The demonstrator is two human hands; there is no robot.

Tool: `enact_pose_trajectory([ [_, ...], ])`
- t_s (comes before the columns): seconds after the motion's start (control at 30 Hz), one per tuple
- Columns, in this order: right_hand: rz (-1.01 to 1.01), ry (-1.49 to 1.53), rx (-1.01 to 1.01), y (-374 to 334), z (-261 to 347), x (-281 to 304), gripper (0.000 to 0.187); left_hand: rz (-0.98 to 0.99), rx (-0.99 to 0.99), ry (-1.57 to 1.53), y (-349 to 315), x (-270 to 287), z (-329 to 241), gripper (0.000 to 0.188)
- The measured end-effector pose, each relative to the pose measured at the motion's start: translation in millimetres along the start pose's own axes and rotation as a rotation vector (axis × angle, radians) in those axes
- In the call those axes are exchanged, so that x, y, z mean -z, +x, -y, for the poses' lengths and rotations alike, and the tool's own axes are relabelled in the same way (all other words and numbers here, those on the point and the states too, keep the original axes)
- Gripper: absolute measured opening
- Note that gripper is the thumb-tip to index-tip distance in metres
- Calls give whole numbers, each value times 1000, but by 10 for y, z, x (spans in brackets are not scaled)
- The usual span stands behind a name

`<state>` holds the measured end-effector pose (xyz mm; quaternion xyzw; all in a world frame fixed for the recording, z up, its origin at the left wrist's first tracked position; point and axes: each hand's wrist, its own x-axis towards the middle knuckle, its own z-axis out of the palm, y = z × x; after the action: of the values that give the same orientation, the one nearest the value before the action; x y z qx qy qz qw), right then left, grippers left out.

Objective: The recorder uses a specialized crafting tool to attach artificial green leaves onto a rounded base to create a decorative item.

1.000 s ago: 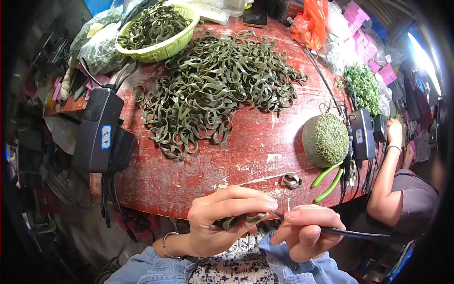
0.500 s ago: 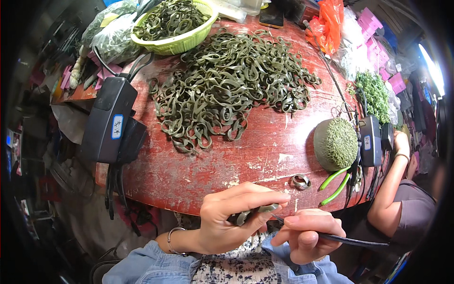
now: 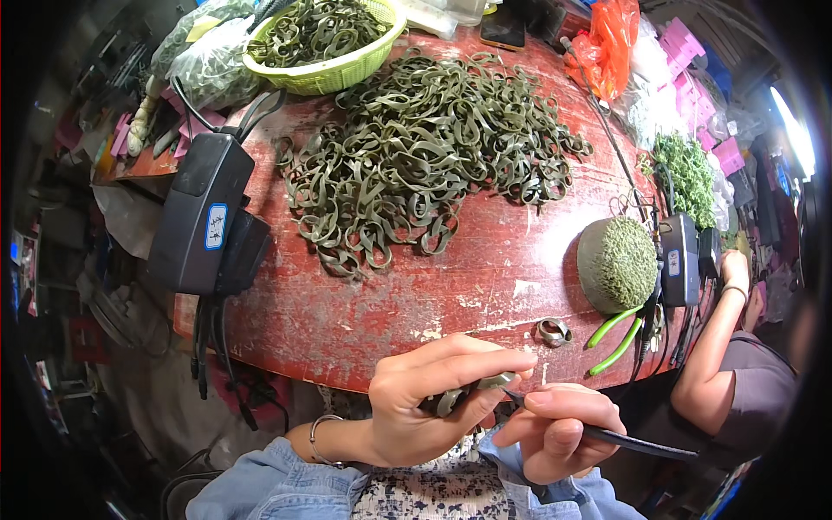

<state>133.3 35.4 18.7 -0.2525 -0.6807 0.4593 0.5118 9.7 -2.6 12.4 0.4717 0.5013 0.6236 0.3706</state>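
Just off the near edge of the red counter [image 3: 494,282], the left hand [image 3: 429,390] curls around olive-green loops [image 3: 449,401] while the right hand [image 3: 559,425] pinches a slim dark tool [image 3: 646,443] pointing toward them, a heap of similar loops [image 3: 425,156] lying farther off.

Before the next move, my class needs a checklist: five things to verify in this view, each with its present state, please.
1. Slim dark tool gripped by the right hand: ok.
2. Greenish piece held in the left hand: ok.
3. Tool's tip touching that piece: cannot tell; too small, partly hidden by fingers.
4. Green-handled tool lying apart from both hands: ok.
5. Middle of the red table cleared: not ok; a pile of dark green loops covers much of it.
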Motion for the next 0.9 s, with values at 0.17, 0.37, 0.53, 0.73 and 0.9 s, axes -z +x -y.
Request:
enact_pose_trajectory([
  [0.17,10,12,-23,-19,-15,-29,35,-16,-30,20,-10,-2,29,17],
  [0.37,-19,24,-15,-48,-34,-35,33,-20,-104,35,-8,-35,36,19],
  [0.53,90,60,-3,-72,-71,101,21,-46,-66,31,-41,-53,49,20],
  [0.73,-13,-79,-49,-85,-70,161,23,-33,30,-30,-1,-71,50,18],
  [0.9,18,36,-18,-28,-64,198,23,-22,74,-20,18,-60,-1,19],
])
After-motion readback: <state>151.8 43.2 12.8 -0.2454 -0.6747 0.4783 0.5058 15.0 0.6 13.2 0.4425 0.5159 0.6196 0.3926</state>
